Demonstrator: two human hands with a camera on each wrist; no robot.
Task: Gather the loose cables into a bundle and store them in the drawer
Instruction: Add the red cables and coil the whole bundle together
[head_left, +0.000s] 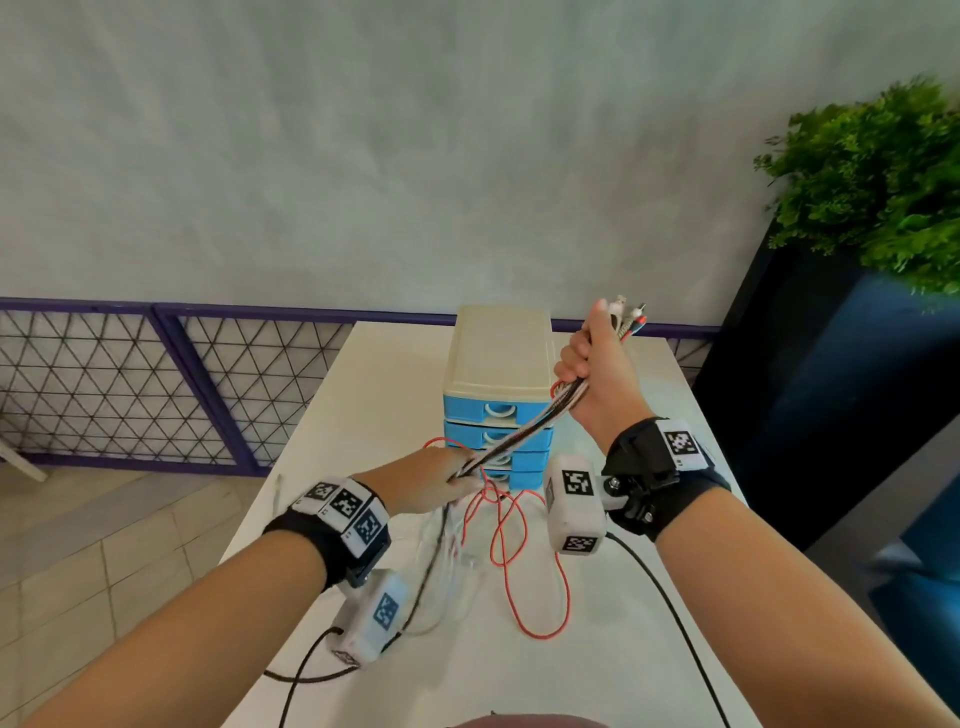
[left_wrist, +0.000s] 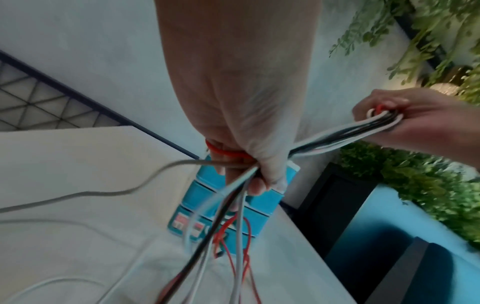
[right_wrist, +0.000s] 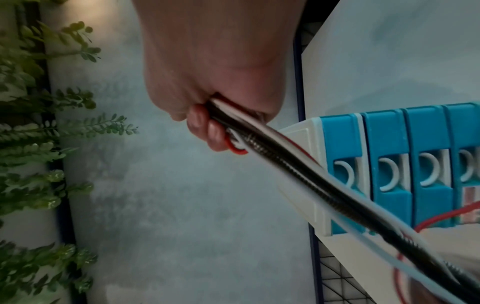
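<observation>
Several cables (head_left: 519, 436) in black, white and red run taut between my two hands above the table. My right hand (head_left: 597, 364) is raised and grips their plug ends (head_left: 626, 314) in a fist; in the right wrist view the right hand (right_wrist: 207, 115) is curled round the black braided cable (right_wrist: 280, 174). My left hand (head_left: 441, 478) grips the same bundle lower down, just in front of the drawer unit (head_left: 498, 395), as the left wrist view shows with the left hand (left_wrist: 249, 160) and cables (left_wrist: 337, 137). Loose tails, among them a red cable (head_left: 524, 561), lie on the table. All the blue drawers (right_wrist: 384, 168) are closed.
The white table (head_left: 597, 649) has a railing (head_left: 156, 384) behind it and tiled floor to its left. A dark planter with green plants (head_left: 872, 182) stands at the right. Black cords from the wrist cameras (head_left: 670, 613) cross the table's near part.
</observation>
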